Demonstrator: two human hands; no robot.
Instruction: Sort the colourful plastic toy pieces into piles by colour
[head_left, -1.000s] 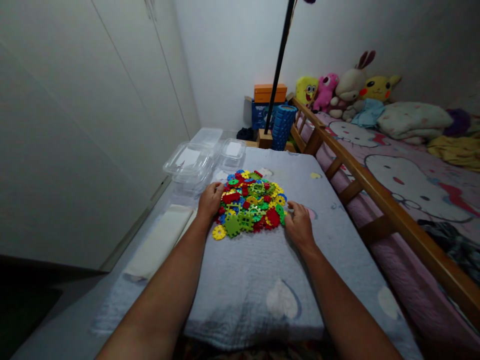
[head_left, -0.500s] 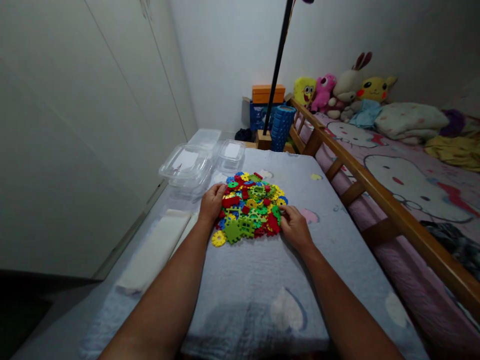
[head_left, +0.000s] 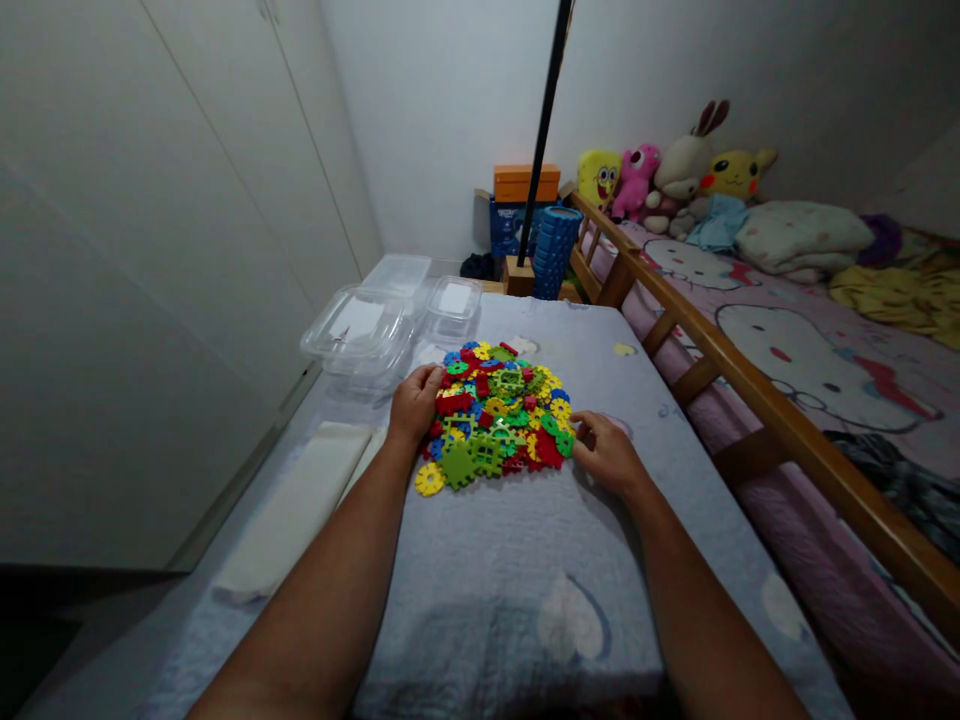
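A loose pile of plastic building pieces [head_left: 495, 425] in red, yellow, green and blue lies on the cloth-covered table. Many are notched discs, with some squares and bars among them. Against the pile's left edge rests my left hand [head_left: 416, 405], its fingers loosely bent and holding no visible piece; part of them is hidden. My right hand [head_left: 609, 455] is at the right edge, fingers apart and curved, close to a green notched disc [head_left: 564, 443]. A yellow notched disc [head_left: 430, 479] lies at the near left corner, beside a green toothed piece [head_left: 458, 465].
Clear plastic boxes [head_left: 358, 330] with lids stand at the back left. A folded pale cloth [head_left: 300, 510] lies left of my left forearm. A wooden bed rail [head_left: 720, 360] runs along the right, and a black pole [head_left: 541, 140] rises behind the table.
My right hand has drawn back slightly to the right, and another green disc now shows by its fingertips. My left hand stays at the pile's left edge. The view has shifted a little.
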